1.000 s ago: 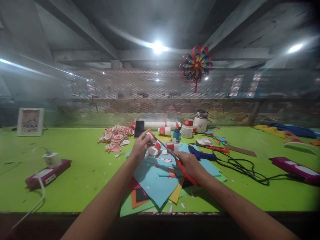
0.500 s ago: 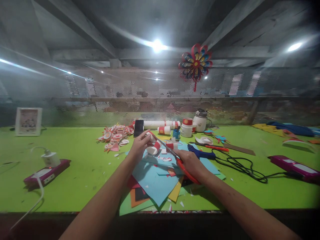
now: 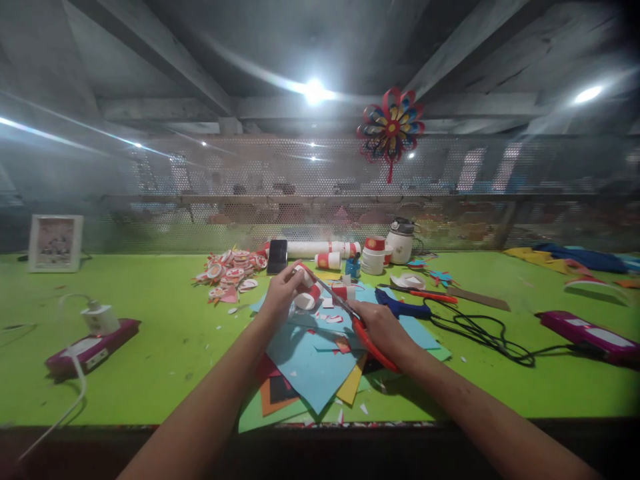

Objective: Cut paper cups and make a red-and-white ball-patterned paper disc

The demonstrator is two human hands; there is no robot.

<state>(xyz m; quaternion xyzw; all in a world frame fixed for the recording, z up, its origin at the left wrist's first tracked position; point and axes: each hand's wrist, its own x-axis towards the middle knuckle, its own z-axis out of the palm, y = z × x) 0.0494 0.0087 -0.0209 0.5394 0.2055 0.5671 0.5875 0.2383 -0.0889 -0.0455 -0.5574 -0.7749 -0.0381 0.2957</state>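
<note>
Pinching one small white-and-red paper piece (image 3: 303, 276), the left hand (image 3: 281, 293) now sits slightly lower than half a second ago, while the right hand (image 3: 380, 327) has barely moved. That suggests the piece is being steadied or turned against the blades, with the trimming probably still in progress. The right fingers are curled around one pair of red-handled metal scissors (image 3: 373, 348); the blades reach up to the piece, above the light blue paper sheets (image 3: 300, 360), though I cannot tell how far apart they are.

Two red-and-white paper cup pieces (image 3: 343, 292) lie just below the hands. Around them are one dark blue glue gun (image 3: 407, 309), one black phone (image 3: 278, 257) and two purple power strips (image 3: 587, 337). The red-and-white paper discs (image 3: 236, 267) overlap too much to count.
</note>
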